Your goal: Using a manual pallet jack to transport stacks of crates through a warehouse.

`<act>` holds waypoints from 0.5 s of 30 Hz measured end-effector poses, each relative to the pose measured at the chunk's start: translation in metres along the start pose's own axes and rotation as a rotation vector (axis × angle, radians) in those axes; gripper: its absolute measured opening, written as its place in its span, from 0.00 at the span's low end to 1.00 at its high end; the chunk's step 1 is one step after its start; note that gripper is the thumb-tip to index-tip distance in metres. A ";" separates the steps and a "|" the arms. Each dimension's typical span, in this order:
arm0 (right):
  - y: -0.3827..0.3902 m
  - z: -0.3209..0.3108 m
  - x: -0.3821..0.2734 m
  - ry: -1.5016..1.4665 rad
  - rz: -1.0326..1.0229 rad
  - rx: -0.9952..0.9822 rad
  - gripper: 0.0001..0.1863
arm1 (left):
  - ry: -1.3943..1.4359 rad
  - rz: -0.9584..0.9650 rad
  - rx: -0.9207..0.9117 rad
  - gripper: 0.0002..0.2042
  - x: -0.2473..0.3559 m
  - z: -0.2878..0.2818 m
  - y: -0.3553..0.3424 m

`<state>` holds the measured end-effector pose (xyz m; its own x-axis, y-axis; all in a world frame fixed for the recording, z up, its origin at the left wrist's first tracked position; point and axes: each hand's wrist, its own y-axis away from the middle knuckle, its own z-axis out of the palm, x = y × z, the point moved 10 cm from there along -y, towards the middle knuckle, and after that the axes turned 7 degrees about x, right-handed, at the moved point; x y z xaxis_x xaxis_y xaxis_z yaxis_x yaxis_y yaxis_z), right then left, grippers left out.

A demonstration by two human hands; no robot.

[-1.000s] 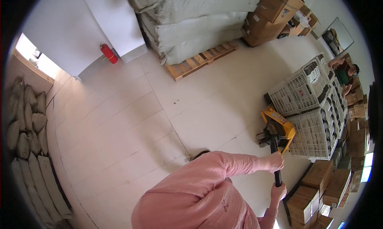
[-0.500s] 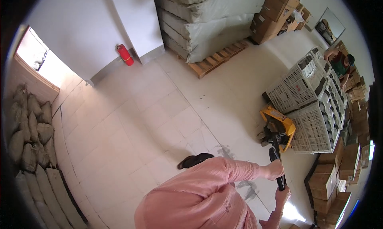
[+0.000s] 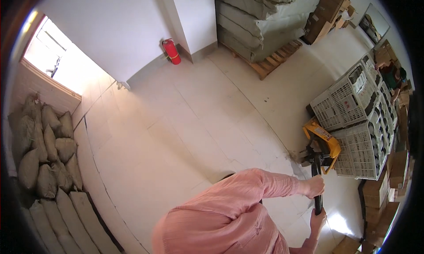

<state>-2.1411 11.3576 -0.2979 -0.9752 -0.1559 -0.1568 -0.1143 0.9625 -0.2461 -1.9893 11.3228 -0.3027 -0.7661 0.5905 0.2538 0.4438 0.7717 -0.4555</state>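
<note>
Both my hands grip the black loop handle (image 3: 317,165) of a yellow pallet jack (image 3: 326,141) on my right. My left hand (image 3: 314,187) is closed on the handle's upper part. Lower down, my right hand (image 3: 318,218) is wrapped around its near end. Pink sleeves cover my arms. Just beyond the jack's yellow frame stand stacked white plastic crates (image 3: 342,108) with dark rounded contents. The jack's forks are hidden beneath the load.
A person (image 3: 391,77) is behind the crates. Cardboard boxes (image 3: 375,194) line the right side. Wrapped bales rest on a wooden pallet (image 3: 269,64) at the back. A red fire extinguisher (image 3: 172,53) stands by the wall; stuffed sacks (image 3: 46,148) are piled left of the tiled floor, below a bright doorway (image 3: 55,55).
The jack and crates have moved left across the floor, nearer the tile seam. The view has swung left, showing more of the doorway. Both hands keep their grip.
</note>
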 end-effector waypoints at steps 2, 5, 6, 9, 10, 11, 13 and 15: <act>0.052 0.002 0.010 0.000 0.060 -0.199 0.21 | 0.015 0.000 0.004 0.03 0.036 -0.025 0.058; 0.150 0.003 0.025 -0.070 -0.069 -0.291 0.17 | -0.004 0.037 0.062 0.02 0.096 -0.050 0.129; 0.176 0.005 0.024 -0.072 -0.073 -0.291 0.17 | -0.022 0.063 0.087 0.02 0.112 -0.059 0.154; 0.282 -0.010 0.023 0.077 0.025 -0.123 0.20 | 0.003 0.059 0.031 0.03 0.164 -0.074 0.242; 0.320 -0.015 0.015 0.078 0.034 -0.126 0.20 | 0.011 0.050 0.032 0.03 0.182 -0.083 0.274; 0.357 -0.022 0.007 0.094 0.052 -0.117 0.20 | 0.016 0.056 0.027 0.03 0.200 -0.092 0.307; 0.428 -0.042 -0.027 0.077 0.034 -0.041 0.23 | 0.010 0.039 0.117 0.04 0.231 -0.126 0.373; 0.505 -0.046 -0.074 0.080 0.064 -0.075 0.23 | 0.008 0.056 0.054 0.04 0.253 -0.151 0.452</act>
<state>-2.1352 11.8650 -0.3667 -0.9926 -0.0785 -0.0927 -0.0624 0.9842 -0.1655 -1.9124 11.8566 -0.3159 -0.7367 0.6347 0.2333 0.4605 0.7235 -0.5143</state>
